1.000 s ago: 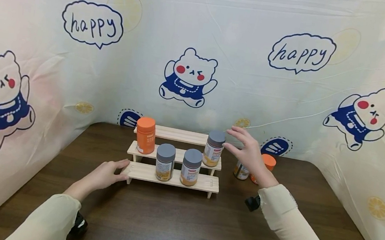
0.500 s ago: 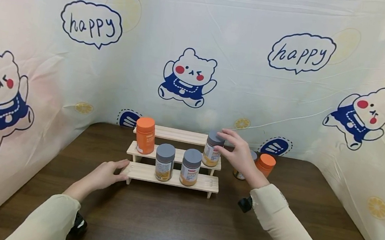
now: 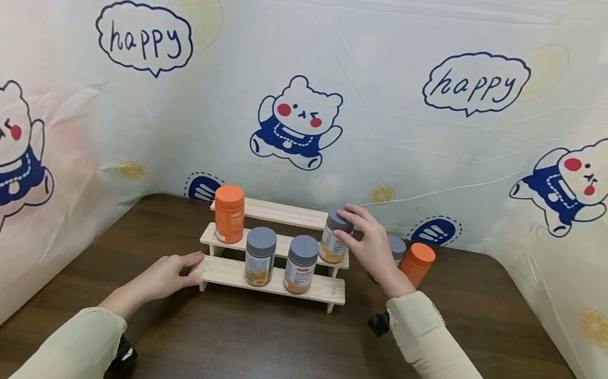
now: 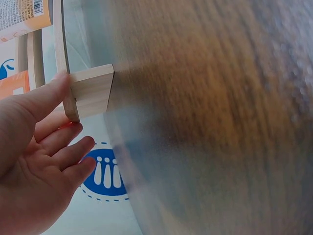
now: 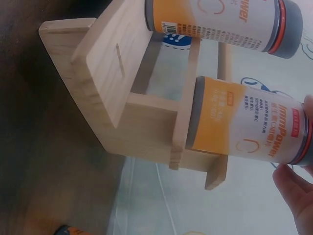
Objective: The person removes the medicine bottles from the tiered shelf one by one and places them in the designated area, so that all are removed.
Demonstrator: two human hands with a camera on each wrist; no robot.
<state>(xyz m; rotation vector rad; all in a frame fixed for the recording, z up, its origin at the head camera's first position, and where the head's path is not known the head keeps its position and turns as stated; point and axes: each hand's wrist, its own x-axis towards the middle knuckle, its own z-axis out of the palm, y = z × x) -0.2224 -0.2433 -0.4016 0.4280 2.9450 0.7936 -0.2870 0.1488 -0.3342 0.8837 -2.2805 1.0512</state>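
Observation:
A three-step wooden display rack (image 3: 227,273) stands on the table. My left hand (image 3: 167,274) pinches the left end of its lowest board between thumb and index finger; the left wrist view shows the other fingers (image 4: 78,169) loosely bent below. On the middle step's right end is a grey-lidded supplement bottle (image 3: 332,247), upright. My right hand (image 3: 371,241) holds this bottle by its lid and upper side, thumb toward me. In the right wrist view the bottle's base (image 5: 195,115) is right at the step board, and most of the right hand lies outside the picture.
Two grey-lidded bottles (image 3: 260,256) (image 3: 301,264) stand on the lowest step. An orange bottle (image 3: 229,215) occupies the middle step's left end. Right of the rack, another grey-lidded bottle (image 3: 396,247) and an orange one (image 3: 417,264) stand on the brown table (image 3: 263,353), partly behind the right hand.
My right hand has moved left onto the bottle at the middle step's right end and closed around its lid. The left hand and the rack have stayed put.

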